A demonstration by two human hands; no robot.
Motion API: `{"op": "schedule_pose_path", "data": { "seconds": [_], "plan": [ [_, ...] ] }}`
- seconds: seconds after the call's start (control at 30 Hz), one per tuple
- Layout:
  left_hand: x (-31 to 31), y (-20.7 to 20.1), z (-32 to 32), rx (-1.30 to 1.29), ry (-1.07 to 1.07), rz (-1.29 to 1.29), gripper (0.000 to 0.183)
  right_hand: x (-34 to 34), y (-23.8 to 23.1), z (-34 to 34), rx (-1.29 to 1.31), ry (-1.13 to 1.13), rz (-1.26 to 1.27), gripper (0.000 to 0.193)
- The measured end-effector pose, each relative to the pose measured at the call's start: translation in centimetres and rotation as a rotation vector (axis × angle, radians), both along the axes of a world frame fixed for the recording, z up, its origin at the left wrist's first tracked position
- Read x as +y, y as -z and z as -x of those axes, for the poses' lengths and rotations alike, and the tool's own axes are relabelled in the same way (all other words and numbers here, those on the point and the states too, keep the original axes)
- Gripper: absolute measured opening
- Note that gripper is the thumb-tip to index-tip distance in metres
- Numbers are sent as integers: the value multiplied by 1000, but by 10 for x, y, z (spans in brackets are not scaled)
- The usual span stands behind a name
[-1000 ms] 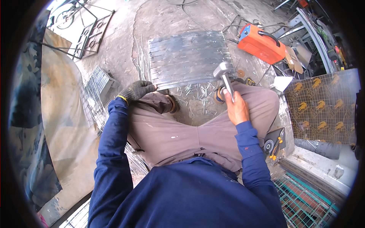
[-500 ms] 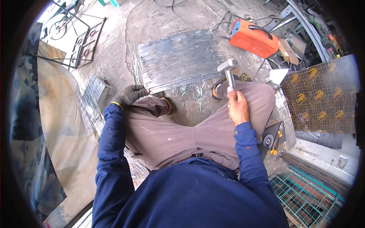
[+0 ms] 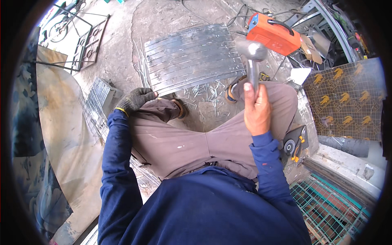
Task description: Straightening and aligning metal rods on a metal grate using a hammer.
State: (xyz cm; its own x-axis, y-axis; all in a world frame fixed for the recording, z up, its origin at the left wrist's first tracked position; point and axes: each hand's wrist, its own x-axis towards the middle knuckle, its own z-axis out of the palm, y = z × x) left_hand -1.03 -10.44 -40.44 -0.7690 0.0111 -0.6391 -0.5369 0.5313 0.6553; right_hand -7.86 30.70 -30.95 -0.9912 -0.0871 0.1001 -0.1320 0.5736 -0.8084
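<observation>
In my bare right hand (image 3: 257,109), a metal hammer (image 3: 253,70) is held upright by its handle above my right thigh. The hammer's head is slightly blurred. My left hand (image 3: 138,100), in a dark grey glove with a bare fingertip, rests by my left knee. Its fingers close on the near left corner of a grey slatted metal panel (image 3: 192,57). Whether they also pin a thin strip along that edge, I cannot make out. The panel lies in front of my feet, and several short metal pieces (image 3: 210,94) are scattered on the floor between my shoes.
An orange welding machine (image 3: 274,36) with cables stands at the far right. Thin metal rods (image 3: 141,67) lie left of the panel. A grinding disc (image 3: 289,145) and orange-handled pliers (image 3: 297,149) are beside my right leg. A patterned board (image 3: 345,100) leans at the right.
My right hand has lifted the hammer higher, and its head looks larger and blurred. My left hand stays at the panel's corner. The whole view has shifted slightly.
</observation>
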Motion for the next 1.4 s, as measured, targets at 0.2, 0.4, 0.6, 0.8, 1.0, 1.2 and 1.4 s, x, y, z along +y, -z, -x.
{"op": "schedule_pose_path", "data": {
  "seconds": [0.2,0.4,0.6,0.8,1.0,1.2,1.4],
  "plan": [
    [6,0,1,13,-1,-12,43,5,31,20,-209,-82,-189,46],
    [3,-4,1,9,4,-64,42,3,-8,7,-114,-13,-38,44],
    [2,3,-1,27,-6,-81,40,12,23,19,-247,-35,-265,46],
    [4,-13,1,-100,-30,-93,34,24,-15,19,-292,33,9,51],
    [8,-16,0,-64,-28,-117,32,18,-24,13,-210,74,238,41],
    [5,-7,2,-37,20,-104,33,24,-20,12,-173,46,282,33],
    [9,-20,3,-32,40,3,42,15,-36,8,-91,40,345,32]
  ]
}}
